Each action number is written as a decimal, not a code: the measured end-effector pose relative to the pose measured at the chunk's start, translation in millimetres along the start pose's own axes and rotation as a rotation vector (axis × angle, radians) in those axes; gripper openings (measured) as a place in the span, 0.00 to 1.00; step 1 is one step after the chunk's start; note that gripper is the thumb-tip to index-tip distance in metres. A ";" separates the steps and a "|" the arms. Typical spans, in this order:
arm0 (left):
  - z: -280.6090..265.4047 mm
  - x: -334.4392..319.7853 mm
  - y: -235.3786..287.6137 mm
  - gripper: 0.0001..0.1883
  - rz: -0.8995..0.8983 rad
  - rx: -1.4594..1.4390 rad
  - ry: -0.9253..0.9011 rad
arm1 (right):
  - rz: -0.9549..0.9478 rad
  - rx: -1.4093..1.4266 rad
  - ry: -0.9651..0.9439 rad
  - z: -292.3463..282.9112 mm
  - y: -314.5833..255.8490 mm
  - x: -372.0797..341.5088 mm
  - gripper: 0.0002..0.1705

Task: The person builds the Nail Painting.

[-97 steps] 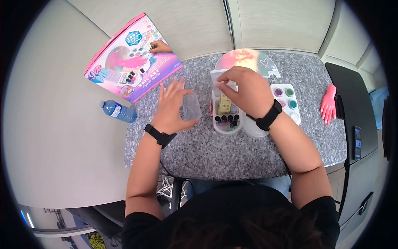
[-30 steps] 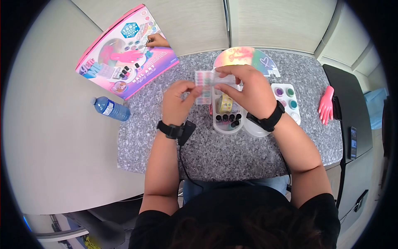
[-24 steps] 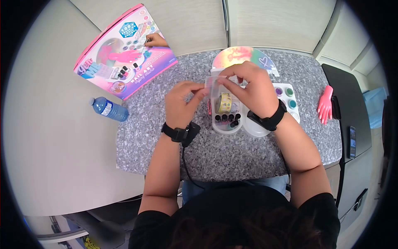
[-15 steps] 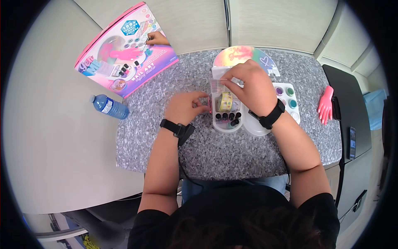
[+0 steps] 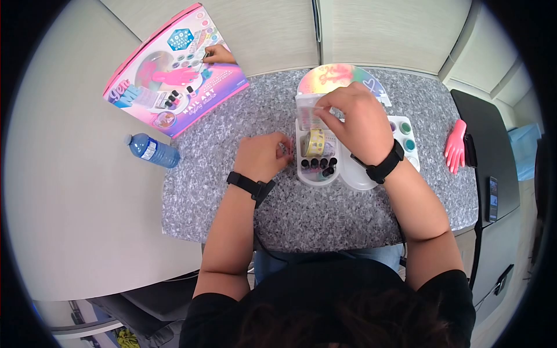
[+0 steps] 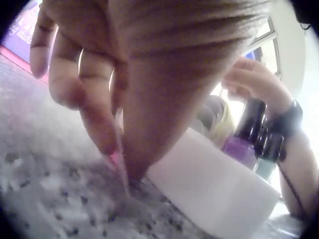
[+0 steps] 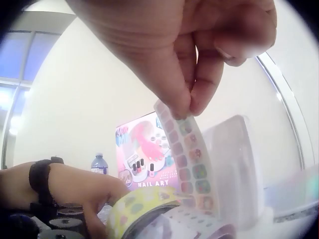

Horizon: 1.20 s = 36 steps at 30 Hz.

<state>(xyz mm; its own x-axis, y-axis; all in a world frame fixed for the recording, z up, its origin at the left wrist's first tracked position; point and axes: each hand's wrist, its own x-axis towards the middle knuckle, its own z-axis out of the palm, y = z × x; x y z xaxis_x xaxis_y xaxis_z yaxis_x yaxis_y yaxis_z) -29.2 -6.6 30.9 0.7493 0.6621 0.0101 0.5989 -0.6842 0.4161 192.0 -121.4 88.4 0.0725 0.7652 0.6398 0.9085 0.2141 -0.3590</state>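
A sheet of small coloured stickers point(image 7: 187, 159) is pinched at its top by the right hand point(image 5: 362, 124), above the white compartment tray point(image 5: 318, 183). Behind the sheet in the right wrist view stands a clear plastic piece point(image 7: 234, 169). At the tray's left side, the left hand point(image 5: 260, 158) is low over the table, its thumb and a finger pinching a thin clear piece point(image 6: 121, 167) with a bit of pink. In the tray lie a yellow patterned roll point(image 5: 316, 142) and several black-capped polish bottles point(image 5: 324, 163).
A pallet of coloured pots point(image 5: 409, 144) is right of the tray, a rainbow panel point(image 5: 331, 78) behind it. The nail art box point(image 5: 180, 75) and a water bottle point(image 5: 153, 151) stand at the left. A pink model hand point(image 5: 456, 146) lies far right.
The clear container beside the left hand has left its earlier place. The sticker sheet, first between both hands, is now in the right hand alone; the left hand has lowered to the tray's side.
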 end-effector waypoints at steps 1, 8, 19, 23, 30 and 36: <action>0.5 -0.5 -0.3 0.15 0.018 0.047 0.023 | 0.003 0.017 -0.008 1.5 0.1 -0.7 0.07; 0.3 1.0 1.9 0.13 0.002 0.088 0.041 | 0.062 0.007 -0.096 14.5 5.7 -5.9 0.08; -3.9 0.8 -9.7 0.11 0.032 0.067 -0.001 | 0.015 0.085 -0.005 -1.0 -5.3 -0.8 0.18; 0.1 3.2 -13.1 0.11 0.074 0.129 0.038 | -0.011 0.098 0.021 -2.0 -10.9 -1.0 0.17; -15.5 4.8 -1.4 0.09 0.017 -0.572 0.144 | -0.079 0.135 -0.042 1.3 -20.3 -5.9 0.15; -9.6 2.1 6.4 0.07 0.169 -1.062 0.090 | 0.006 0.232 -0.083 9.0 -21.2 -8.6 0.14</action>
<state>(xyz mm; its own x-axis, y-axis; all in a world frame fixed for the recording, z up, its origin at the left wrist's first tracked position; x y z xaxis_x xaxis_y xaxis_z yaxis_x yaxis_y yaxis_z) -26.4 -6.6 42.3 0.7501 0.6334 0.1903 -0.0941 -0.1826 0.9787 168.4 -127.1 84.4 0.0351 0.8123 0.5822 0.7884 0.3355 -0.5157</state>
